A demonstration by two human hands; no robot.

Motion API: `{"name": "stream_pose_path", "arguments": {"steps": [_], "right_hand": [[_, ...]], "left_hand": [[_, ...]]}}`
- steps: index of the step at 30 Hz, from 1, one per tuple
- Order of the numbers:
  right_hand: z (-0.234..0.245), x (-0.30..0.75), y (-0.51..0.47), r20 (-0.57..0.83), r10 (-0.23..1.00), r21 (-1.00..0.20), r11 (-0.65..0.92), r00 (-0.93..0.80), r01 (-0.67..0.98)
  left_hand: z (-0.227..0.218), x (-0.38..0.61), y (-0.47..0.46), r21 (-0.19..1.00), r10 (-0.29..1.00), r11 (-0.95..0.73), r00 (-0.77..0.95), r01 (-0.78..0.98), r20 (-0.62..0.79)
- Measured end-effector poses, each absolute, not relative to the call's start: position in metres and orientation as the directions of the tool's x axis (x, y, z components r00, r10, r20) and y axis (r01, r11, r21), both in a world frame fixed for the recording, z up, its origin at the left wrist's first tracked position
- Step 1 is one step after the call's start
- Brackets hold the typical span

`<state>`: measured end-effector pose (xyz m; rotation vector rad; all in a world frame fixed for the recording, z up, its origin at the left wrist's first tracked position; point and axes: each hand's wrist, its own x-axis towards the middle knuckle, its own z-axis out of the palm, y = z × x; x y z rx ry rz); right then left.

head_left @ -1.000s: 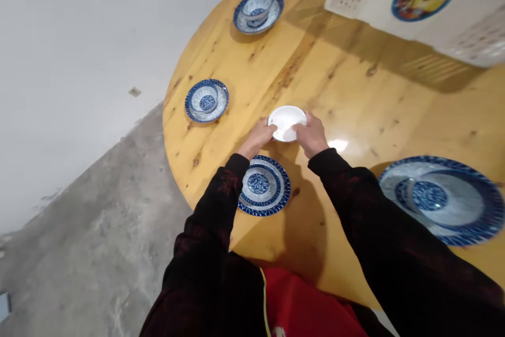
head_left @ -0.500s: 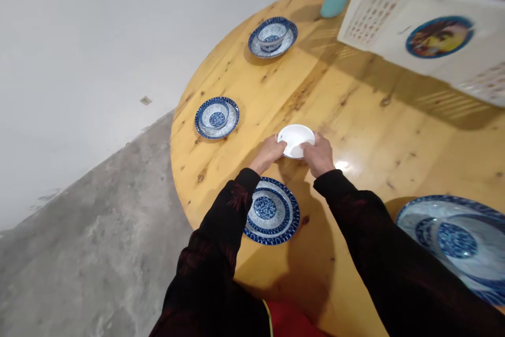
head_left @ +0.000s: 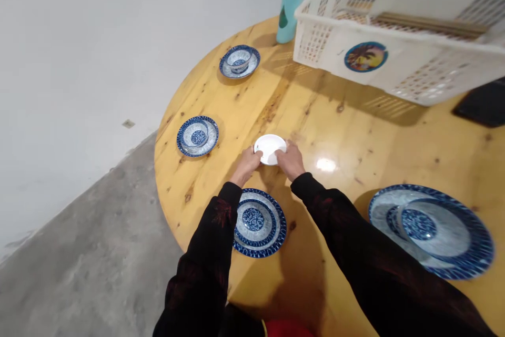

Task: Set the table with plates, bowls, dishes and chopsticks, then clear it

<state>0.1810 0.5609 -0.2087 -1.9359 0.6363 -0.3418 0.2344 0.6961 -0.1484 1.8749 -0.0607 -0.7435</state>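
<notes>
A small white bowl [head_left: 270, 146] sits upside down on the round wooden table [head_left: 355, 137]. My left hand [head_left: 246, 164] grips its left edge and my right hand [head_left: 290, 160] grips its right edge, fingers curled round the rim. Just below my hands lies a blue-patterned plate [head_left: 258, 223], partly covered by my left sleeve.
A blue plate with a bowl on it [head_left: 197, 135] lies at the left edge, another such set [head_left: 239, 61] farther back. A large blue plate holding a bowl [head_left: 430, 229] is at the right. A white plastic basket [head_left: 394, 48], a teal bottle [head_left: 291, 0] and a black object [head_left: 481, 108] stand at the back.
The view has tilted up, showing more of the basket and the bottle. Both hands stay on the white bowl in about the same spot on the table.
</notes>
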Motion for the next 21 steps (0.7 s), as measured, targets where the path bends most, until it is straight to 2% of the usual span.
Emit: {"name": "stream_pose_path", "arguments": {"steps": [4, 7, 10, 13, 16, 18, 21], "right_hand": [[-0.186, 0.174, 0.566, -0.083, -0.614, -0.85, -0.368, 0.785, -0.378], [-0.167, 0.151, 0.563, -0.058, -0.592, -0.834, -0.414, 0.804, -0.365], [-0.151, 0.107, 0.561, -0.032, -0.609, -0.885, -0.351, 0.793, -0.305], [-0.141, 0.042, 0.567, -0.079, -0.604, -0.948, -0.2, 0.793, -0.246], [-0.141, -0.032, 0.578, -0.291, -0.559, -0.951, 0.082, 0.777, -0.297], [-0.145, -0.077, 0.582, -0.422, -0.576, -0.907, 0.257, 0.701, -0.335], [-0.152, -0.124, 0.577, -0.525, -0.686, -0.851, 0.439, 0.503, -0.289]], "left_hand": [[-0.13, 0.229, 0.708, 0.878, -0.398, -0.387, 0.808, 0.282, -0.435], [-0.115, 0.223, 0.724, 0.903, -0.418, -0.346, 0.82, 0.253, -0.39], [-0.106, 0.215, 0.744, 0.942, -0.375, -0.261, 0.877, 0.21, -0.299], [-0.1, 0.2, 0.768, 0.943, -0.307, -0.244, 0.905, 0.226, -0.296], [-0.094, 0.176, 0.795, 0.942, -0.199, -0.22, 0.934, 0.253, -0.297], [-0.092, 0.158, 0.811, 0.945, -0.116, -0.199, 0.951, 0.26, -0.286], [-0.095, 0.131, 0.829, 0.943, -0.046, -0.192, 0.957, 0.273, -0.286]]}}
